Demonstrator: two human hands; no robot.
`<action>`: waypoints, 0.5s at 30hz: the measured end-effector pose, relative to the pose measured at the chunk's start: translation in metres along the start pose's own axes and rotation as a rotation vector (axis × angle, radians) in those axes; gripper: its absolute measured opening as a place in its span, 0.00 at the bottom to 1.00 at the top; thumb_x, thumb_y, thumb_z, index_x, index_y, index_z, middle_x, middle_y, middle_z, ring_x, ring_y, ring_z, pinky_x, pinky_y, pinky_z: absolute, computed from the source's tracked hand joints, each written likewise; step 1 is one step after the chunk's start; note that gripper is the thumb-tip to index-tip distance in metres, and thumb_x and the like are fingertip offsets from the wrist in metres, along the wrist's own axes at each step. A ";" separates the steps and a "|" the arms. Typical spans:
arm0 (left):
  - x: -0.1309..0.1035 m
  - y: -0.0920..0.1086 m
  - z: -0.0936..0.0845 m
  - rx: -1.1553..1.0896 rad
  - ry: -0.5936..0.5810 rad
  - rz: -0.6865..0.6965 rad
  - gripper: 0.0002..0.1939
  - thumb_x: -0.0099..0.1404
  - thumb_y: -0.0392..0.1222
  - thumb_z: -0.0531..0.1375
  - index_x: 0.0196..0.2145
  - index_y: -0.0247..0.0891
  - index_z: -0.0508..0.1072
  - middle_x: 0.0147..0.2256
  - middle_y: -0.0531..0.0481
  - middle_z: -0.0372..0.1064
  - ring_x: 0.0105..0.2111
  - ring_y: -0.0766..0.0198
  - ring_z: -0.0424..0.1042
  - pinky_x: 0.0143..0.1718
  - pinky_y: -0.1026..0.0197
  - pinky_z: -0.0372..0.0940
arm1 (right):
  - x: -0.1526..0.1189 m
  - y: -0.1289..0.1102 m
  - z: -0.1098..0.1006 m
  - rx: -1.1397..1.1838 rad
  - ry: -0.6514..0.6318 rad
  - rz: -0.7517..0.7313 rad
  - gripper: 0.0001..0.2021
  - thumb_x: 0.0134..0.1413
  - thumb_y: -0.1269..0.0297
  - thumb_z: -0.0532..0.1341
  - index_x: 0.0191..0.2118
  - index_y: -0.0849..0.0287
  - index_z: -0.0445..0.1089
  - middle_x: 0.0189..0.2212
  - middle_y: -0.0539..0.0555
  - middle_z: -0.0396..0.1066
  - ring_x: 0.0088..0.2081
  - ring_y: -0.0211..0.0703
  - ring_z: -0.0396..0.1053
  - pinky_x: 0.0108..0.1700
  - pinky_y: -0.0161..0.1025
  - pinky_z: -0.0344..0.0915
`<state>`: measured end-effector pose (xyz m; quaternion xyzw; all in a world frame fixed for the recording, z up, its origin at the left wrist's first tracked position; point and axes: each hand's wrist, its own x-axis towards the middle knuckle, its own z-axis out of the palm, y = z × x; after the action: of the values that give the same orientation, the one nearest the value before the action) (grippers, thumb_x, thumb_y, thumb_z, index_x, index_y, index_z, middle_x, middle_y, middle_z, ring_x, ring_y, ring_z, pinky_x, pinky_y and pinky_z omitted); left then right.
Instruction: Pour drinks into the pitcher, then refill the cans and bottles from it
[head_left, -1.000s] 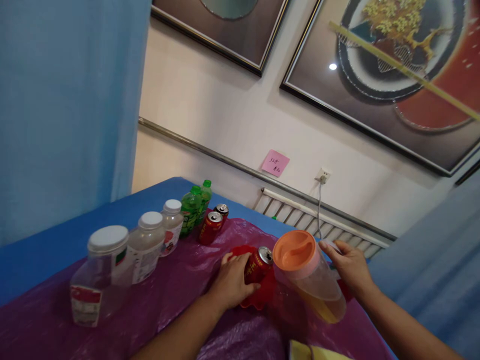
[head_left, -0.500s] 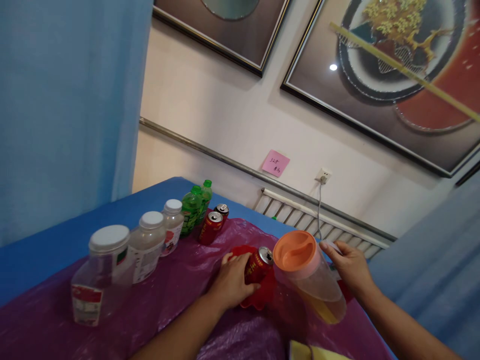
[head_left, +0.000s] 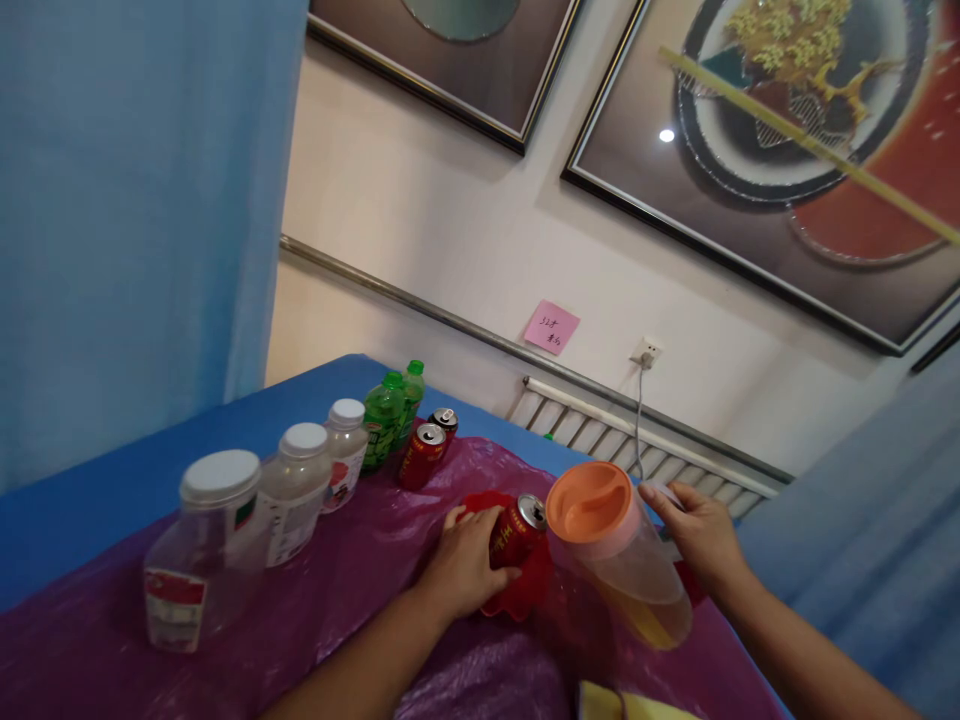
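My left hand [head_left: 466, 562] is wrapped round a red drink can [head_left: 516, 532], which leans to the right over a red scalloped dish [head_left: 525, 590]. In my right hand [head_left: 694, 530] is the handle of a clear plastic pitcher [head_left: 637, 580] with an orange lid [head_left: 590, 502]. The pitcher is tilted, its lid close beside the can's open top; whether the two touch I cannot tell. Some yellowish colour shows low in the pitcher, either liquid or the cloth seen through it. No stream between can and pitcher can be made out.
Left of my hands stand several clear jars with white lids [head_left: 221, 476], two green bottles [head_left: 383, 420] and two more red cans [head_left: 422, 455]. Purple plastic sheeting [head_left: 337, 600] covers the blue table [head_left: 300, 395]. A yellow cloth [head_left: 637, 705] lies at the near edge. Behind is a radiator [head_left: 577, 425].
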<state>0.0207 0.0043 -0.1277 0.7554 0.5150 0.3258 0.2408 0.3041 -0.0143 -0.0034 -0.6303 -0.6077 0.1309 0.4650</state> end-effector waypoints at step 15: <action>0.000 -0.001 0.001 -0.006 -0.007 0.007 0.38 0.50 0.49 0.71 0.58 0.42 0.68 0.58 0.42 0.71 0.60 0.48 0.67 0.67 0.45 0.44 | -0.001 -0.001 0.000 -0.012 0.005 -0.006 0.26 0.44 0.39 0.65 0.17 0.55 0.58 0.16 0.44 0.51 0.21 0.36 0.52 0.21 0.33 0.51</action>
<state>0.0209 0.0045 -0.1286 0.7578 0.5105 0.3253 0.2437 0.3031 -0.0157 -0.0026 -0.6315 -0.6092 0.1246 0.4631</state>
